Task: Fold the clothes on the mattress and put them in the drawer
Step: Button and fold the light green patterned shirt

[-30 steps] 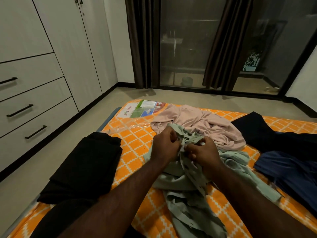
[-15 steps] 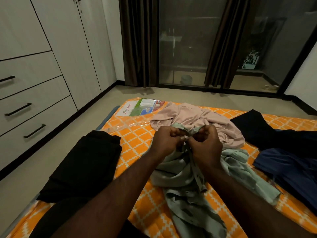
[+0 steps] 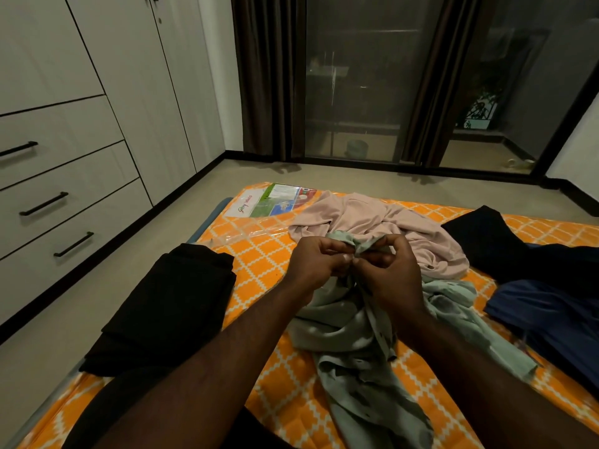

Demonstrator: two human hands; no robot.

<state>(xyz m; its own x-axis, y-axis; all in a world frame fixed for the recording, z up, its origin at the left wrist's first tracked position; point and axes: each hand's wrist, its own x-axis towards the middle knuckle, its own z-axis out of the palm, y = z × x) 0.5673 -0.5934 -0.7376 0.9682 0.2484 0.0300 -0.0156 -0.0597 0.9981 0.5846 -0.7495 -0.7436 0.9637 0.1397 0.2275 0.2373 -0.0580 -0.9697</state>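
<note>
A crumpled pale green shirt (image 3: 353, 348) lies in the middle of the orange patterned mattress (image 3: 259, 264). My left hand (image 3: 316, 262) and my right hand (image 3: 390, 273) meet above it, each pinching the shirt's upper edge near the collar between curled fingers. Behind them a pink garment (image 3: 382, 228) is heaped. A folded black garment (image 3: 168, 306) rests at the mattress's left side. A black garment (image 3: 505, 241) and a dark blue one (image 3: 551, 315) lie to the right. The drawers (image 3: 64, 196) with black handles stand shut in the wardrobe on the left.
A printed label under clear plastic (image 3: 275, 202) lies at the mattress's far left corner. Bare floor (image 3: 97, 286) runs between mattress and wardrobe. Dark curtains (image 3: 265, 76) and a glass sliding door (image 3: 356, 76) close off the far wall.
Both hands have lifted the shirt's upper edge a little and drawn closer together. The camera view has shifted slightly.
</note>
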